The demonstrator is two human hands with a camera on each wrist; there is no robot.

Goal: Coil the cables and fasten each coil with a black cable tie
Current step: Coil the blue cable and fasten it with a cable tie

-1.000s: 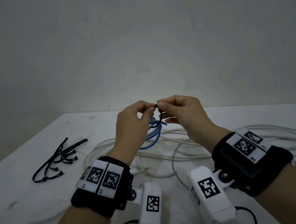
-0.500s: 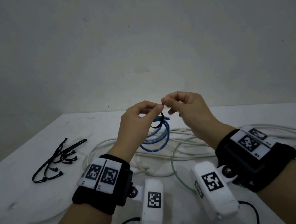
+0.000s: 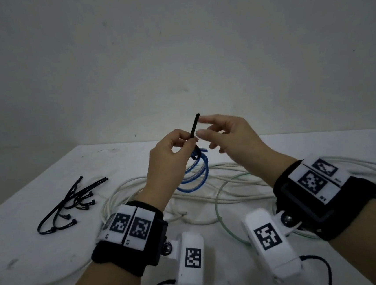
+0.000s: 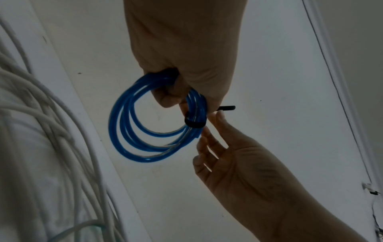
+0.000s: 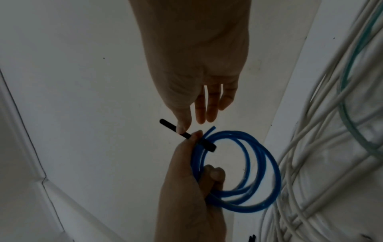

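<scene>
My left hand [image 3: 172, 153] holds a small blue cable coil [image 3: 200, 178] up above the table, fingers curled round its strands [image 4: 145, 131]. A black cable tie [image 4: 194, 123] is looped round the coil beside my fingertips, and its tail [image 3: 195, 125] sticks up past my thumb. My right hand [image 3: 220, 132] is just right of the tail with fingers straight and spread [image 5: 205, 106]. Its thumb tip lies against the tail [image 5: 172, 126] without pinching it.
A bunch of spare black cable ties [image 3: 69, 204] lies on the white table [image 3: 32, 249] to the left. Loose white cables [image 3: 243, 178] and a thin greenish cable [image 3: 218, 208] sprawl under and to the right of my hands. A bare wall stands behind.
My right hand drew the tie's tail up and to the right, then let go and spread its fingers. The tie loop is smaller round the blue coil. Both hands rose slightly.
</scene>
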